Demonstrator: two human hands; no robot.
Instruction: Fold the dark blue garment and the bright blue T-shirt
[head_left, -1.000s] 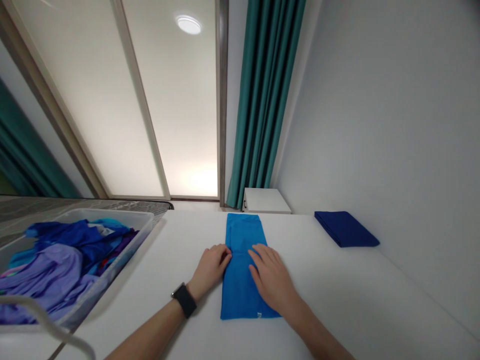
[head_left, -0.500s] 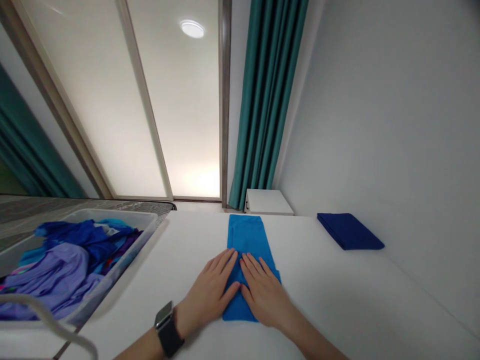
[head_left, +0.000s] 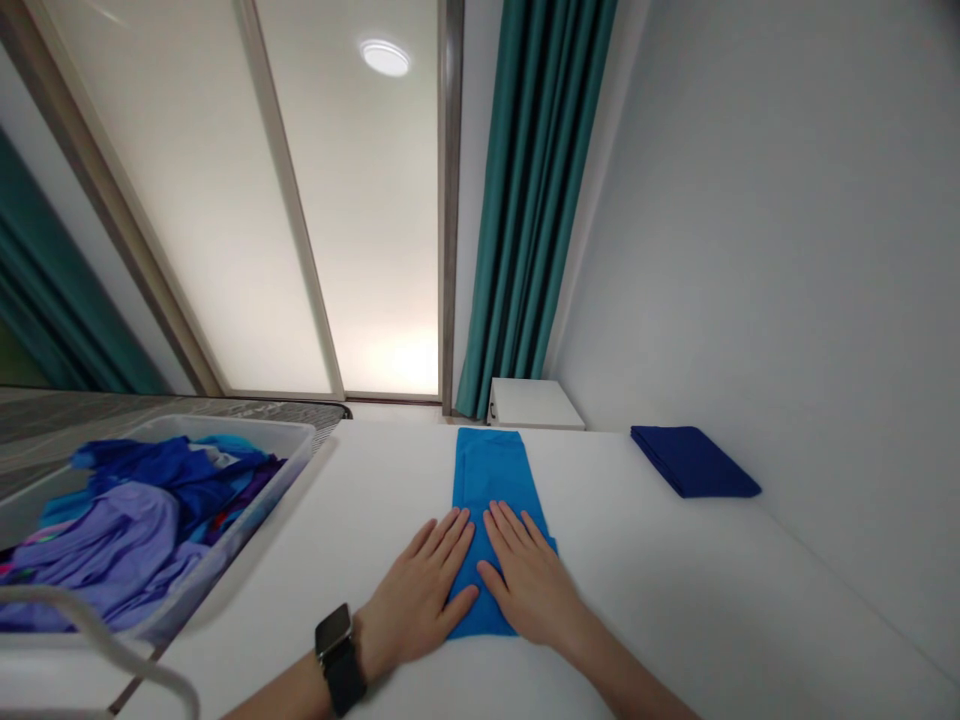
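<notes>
A bright blue garment [head_left: 495, 465], folded into a long narrow strip, lies on the white table [head_left: 330, 560] in front of me. My left hand [head_left: 426, 578] rests flat over its left edge, fingers stretched out and partly on the table. On the cloth's right half lies my right hand [head_left: 529, 575], palm down with its fingers extended. Both hands press on the lower part of the strip and cover some of it; neither grasps it. A dark smartwatch [head_left: 339, 655] is on my left wrist.
At the left stands a translucent plastic bin [head_left: 296, 450] heaped with crumpled clothes [head_left: 124, 540], blue and lavender. A folded navy cloth [head_left: 694, 462] lies at the right near the wall. A pale curved bar [head_left: 97, 630] crosses the lower left corner. A white cabinet [head_left: 534, 402] stands beyond the table.
My left hand has slid slightly down and its fingers have spread a little. The right hand has shifted only slightly. The blue garment stays in place.
</notes>
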